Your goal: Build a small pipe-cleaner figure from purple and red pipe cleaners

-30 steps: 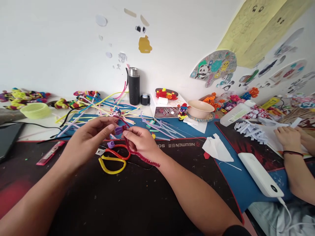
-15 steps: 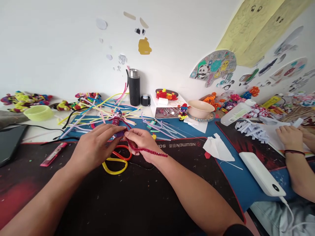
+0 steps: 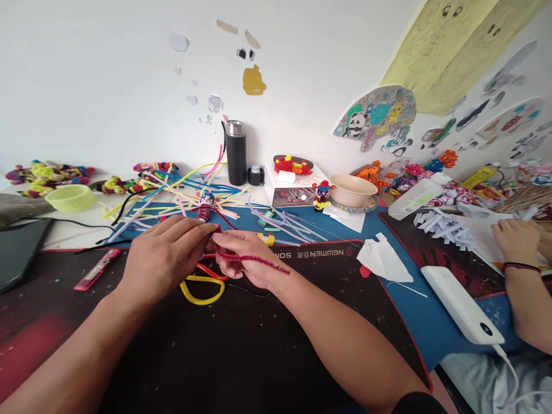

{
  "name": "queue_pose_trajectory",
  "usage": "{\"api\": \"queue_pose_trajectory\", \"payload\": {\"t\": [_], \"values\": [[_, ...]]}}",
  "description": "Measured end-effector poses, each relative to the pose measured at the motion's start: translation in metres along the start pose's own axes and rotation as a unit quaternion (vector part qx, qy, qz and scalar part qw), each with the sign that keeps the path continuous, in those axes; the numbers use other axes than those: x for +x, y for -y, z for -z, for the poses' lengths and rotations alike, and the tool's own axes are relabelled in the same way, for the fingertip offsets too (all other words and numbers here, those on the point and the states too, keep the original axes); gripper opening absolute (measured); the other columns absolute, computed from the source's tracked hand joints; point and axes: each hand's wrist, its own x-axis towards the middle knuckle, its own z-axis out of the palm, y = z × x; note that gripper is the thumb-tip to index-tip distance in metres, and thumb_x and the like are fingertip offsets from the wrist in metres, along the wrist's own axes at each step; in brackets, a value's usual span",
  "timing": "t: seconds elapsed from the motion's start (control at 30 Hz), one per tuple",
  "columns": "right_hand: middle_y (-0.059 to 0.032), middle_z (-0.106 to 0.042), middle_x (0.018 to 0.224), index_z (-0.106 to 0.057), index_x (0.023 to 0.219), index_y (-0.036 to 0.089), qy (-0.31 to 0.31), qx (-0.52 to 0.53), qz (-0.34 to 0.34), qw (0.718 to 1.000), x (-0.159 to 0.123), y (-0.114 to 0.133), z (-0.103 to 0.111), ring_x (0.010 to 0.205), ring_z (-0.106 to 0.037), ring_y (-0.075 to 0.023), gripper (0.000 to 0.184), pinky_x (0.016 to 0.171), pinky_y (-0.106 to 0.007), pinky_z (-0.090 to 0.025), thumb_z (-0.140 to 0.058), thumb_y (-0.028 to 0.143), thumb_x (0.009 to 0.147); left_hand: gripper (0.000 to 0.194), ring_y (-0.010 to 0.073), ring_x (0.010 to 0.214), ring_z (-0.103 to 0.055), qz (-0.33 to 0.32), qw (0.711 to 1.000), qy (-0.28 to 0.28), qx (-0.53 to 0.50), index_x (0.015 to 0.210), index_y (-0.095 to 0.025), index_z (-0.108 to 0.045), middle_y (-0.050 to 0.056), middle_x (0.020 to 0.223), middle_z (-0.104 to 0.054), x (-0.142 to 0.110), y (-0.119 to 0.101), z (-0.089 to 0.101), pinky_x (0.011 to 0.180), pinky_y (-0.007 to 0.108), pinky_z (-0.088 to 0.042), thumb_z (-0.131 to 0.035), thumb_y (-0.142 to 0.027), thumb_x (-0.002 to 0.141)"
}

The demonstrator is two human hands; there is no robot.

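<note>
My left hand (image 3: 166, 250) is closed, its fingers curled down around the lower part of a pipe cleaner doll (image 3: 206, 199). The doll's pale head with blue on top and its dark red upper body show past my fingertips. My right hand (image 3: 244, 256) pinches a dark red pipe cleaner (image 3: 267, 264) right against my left fingertips; its loose end trails across my right wrist. The fingertips hide where the pipe cleaner meets the doll. Just below both hands lie scissors (image 3: 202, 302) with yellow and red handles, their blades covered.
Loose pipe cleaners (image 3: 284, 224) are strewn behind my hands, near a black thermos (image 3: 236, 155). Rightward are a beige bowl (image 3: 352, 192), white paper (image 3: 382, 256) and a white power bank (image 3: 461, 305). Another person's hand (image 3: 515, 241) rests at far right. A pink packet (image 3: 97, 270) lies left.
My left hand has turned over and closed around the doll's lower part, covering the purple piece. My right hand still pinches the pipe cleaner, whose loose end has swung up.
</note>
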Motion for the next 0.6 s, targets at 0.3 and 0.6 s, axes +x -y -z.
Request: {"api": "queue_pose_trajectory", "payload": {"t": [0.3, 0.6], "values": [[0.006, -0.052, 0.054, -0.071, 0.087, 0.019, 0.037, -0.018, 0.027, 0.999, 0.0003, -0.0005, 0.0068, 0.046, -0.045, -0.0096, 0.042, 0.042, -0.022, -0.028, -0.082, 0.059, 0.088, 0.026, 0.0286, 0.089, -0.077, 0.025, 0.999, -0.032, 0.005, 0.107, -0.032, -0.083, 0.006, 0.098, -0.085, -0.0017, -0.0022, -0.0065, 0.077, 0.035, -0.05, -0.058, -0.039, 0.105], [0.0071, -0.052, 0.051, -0.07, 0.084, 0.018, 0.024, -0.024, 0.044, 0.998, 0.0006, 0.0022, 0.0047, 0.043, -0.045, -0.0088, 0.044, 0.04, -0.022, -0.028, -0.086, 0.059, 0.085, 0.033, 0.0281, 0.089, -0.079, 0.104, 0.994, -0.02, -0.013, 0.103, -0.028, -0.083, 0.007, 0.097, -0.086, -0.0004, -0.0083, -0.0091, 0.073, 0.033, -0.049, -0.056, -0.046, 0.1]]}}
